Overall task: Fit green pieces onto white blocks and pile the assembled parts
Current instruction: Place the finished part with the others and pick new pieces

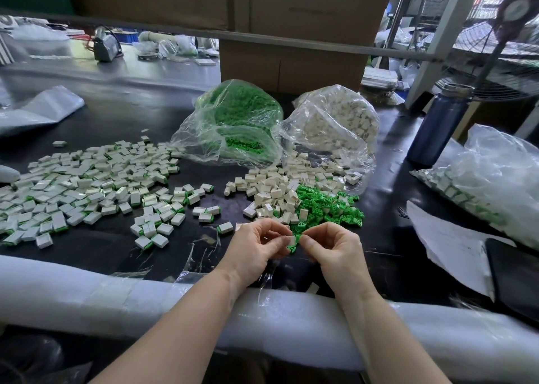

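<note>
Your left hand (256, 245) pinches a white block (290, 240) between thumb and fingertips, and your right hand (329, 245) pinches a green piece (295, 243) that touches the block's right side, both held just above the black table (116, 115) near its foam-padded front edge (116, 290). Just beyond your hands lies a loose heap of white blocks (277, 191) with a heap of green pieces (329, 207) beside it on the right. Assembled parts (87, 185) spread widely across the table to your left. Farther back sit a clear bag of green pieces (236, 124) and a clear bag of white blocks (338, 121).
</note>
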`<action>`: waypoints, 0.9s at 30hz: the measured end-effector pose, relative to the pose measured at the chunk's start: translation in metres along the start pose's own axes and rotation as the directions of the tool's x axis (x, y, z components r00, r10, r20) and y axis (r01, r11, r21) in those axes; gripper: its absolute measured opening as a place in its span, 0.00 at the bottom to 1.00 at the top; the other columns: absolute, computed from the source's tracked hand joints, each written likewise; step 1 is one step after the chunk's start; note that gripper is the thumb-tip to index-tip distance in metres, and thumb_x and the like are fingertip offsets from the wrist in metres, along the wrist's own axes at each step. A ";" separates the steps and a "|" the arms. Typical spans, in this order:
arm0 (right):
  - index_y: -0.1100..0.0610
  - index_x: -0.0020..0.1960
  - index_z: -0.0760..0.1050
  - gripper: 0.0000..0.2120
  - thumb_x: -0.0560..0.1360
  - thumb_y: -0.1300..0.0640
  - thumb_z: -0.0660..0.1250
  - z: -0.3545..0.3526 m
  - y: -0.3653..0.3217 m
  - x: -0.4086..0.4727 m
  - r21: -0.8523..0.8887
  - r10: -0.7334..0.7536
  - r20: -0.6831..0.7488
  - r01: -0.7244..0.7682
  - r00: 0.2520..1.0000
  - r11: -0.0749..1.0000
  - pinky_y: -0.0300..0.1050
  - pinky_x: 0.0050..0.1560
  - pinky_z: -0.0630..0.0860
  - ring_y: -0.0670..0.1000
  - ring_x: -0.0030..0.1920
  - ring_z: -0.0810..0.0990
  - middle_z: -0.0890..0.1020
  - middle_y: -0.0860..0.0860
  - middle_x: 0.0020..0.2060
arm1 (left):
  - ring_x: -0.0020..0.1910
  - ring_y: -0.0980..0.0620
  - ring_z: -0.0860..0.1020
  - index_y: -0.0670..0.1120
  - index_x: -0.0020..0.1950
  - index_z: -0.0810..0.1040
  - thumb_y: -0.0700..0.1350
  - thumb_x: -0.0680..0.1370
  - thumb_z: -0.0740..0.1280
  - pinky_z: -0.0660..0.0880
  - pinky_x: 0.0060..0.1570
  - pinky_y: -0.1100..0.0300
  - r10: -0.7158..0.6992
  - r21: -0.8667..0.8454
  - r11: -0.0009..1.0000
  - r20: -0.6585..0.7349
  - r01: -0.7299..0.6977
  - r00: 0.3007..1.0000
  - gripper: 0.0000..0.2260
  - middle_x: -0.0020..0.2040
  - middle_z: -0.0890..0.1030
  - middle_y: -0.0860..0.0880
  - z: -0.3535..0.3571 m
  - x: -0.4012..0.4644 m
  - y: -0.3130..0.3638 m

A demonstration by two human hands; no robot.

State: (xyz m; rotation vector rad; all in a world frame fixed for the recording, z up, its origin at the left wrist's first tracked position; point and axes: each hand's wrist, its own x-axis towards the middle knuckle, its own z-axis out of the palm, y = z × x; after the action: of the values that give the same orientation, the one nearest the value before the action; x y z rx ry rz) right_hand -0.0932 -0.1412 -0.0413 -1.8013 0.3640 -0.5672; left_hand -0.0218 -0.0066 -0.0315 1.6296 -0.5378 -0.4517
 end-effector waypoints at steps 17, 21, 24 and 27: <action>0.57 0.36 0.79 0.07 0.70 0.66 0.71 0.002 -0.002 0.000 0.067 0.055 0.062 -0.059 0.997 0.996 0.38 0.33 0.77 0.45 0.29 0.78 0.81 0.51 0.27 | 0.34 0.56 0.81 0.42 0.46 0.80 0.36 0.75 0.68 0.78 0.37 0.65 -0.016 -0.025 1.000 -0.012 0.015 1.000 0.03 0.36 0.81 0.47 0.000 0.002 -0.001; 0.58 0.38 0.78 0.06 0.70 0.67 0.70 0.002 -0.002 -0.001 0.073 0.056 0.070 -0.061 0.996 0.996 0.38 0.32 0.77 0.46 0.29 0.78 0.81 0.52 0.28 | 0.32 0.59 0.80 0.41 0.46 0.81 0.35 0.75 0.67 0.78 0.36 0.67 -0.025 -0.024 0.999 0.003 0.025 1.000 0.04 0.37 0.82 0.47 0.001 0.002 0.000; 0.58 0.40 0.76 0.08 0.69 0.68 0.71 0.001 -0.002 -0.001 0.046 0.052 0.066 -0.055 0.996 0.997 0.37 0.32 0.76 0.44 0.28 0.77 0.81 0.52 0.30 | 0.31 0.60 0.79 0.39 0.47 0.81 0.34 0.75 0.66 0.77 0.36 0.68 -0.018 0.019 1.000 0.025 0.017 1.000 0.04 0.36 0.81 0.47 0.003 0.003 0.000; 0.58 0.40 0.75 0.09 0.69 0.70 0.71 0.002 -0.002 0.000 0.030 0.045 0.077 -0.047 0.996 0.998 0.37 0.31 0.75 0.44 0.27 0.76 0.80 0.52 0.28 | 0.29 0.61 0.77 0.38 0.46 0.81 0.33 0.75 0.66 0.77 0.35 0.69 -0.020 0.047 0.999 0.031 0.019 0.999 0.04 0.35 0.80 0.47 0.004 0.003 0.000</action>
State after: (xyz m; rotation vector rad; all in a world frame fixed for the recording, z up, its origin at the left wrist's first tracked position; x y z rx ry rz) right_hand -0.0927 -0.1393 -0.0399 -1.7739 0.3410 -0.4681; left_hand -0.0211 -0.0113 -0.0324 1.6762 -0.5601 -0.4829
